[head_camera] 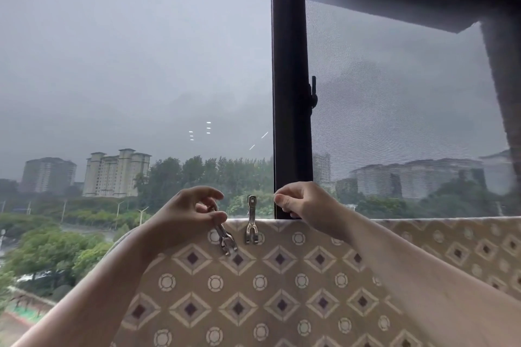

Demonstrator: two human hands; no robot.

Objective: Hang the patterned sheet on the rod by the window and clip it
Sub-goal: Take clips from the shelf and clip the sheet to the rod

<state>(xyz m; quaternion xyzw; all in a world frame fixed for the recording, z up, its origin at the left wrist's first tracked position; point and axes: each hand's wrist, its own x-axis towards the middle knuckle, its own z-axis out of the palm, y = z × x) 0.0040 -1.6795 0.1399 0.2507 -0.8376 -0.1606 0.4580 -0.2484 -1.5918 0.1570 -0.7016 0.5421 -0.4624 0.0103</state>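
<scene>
Fingers (204, 191) of the left hand (183, 214) pinch the upper end of a loose clip (224, 235), thumb and forefinger closed on its metal handles. The clip slants down and to the right from them, its lower end lying against the face of the patterned sheet (282, 284). Whether its jaws are parted cannot be told. Just right of those fingers a seated clip (251, 218) stands upright astride the top fold of the cloth. On its far side the fingers (282, 201) of the right hand (301, 203) are curled, thumb tip close to forefinger tip, with nothing visible between them. The lower ones sit at the fold in front of the dark window frame (290, 93), and it cannot be told whether they grip the cloth.

The sheet is draped over the rod, which is hidden beneath the fold. The fold runs below both sets of fingers and away to the right.

Hanging looks done, and clipping is the step in hand: one clip is on and another is ready. The next move probably calls for squeezing the handles to spread the jaws, turning the loose clip upright, lifting it above the fold at a spot left of the seated one, then pressing it down over cloth and rod before letting go. The right fingers could steady the fold meanwhile.
</scene>
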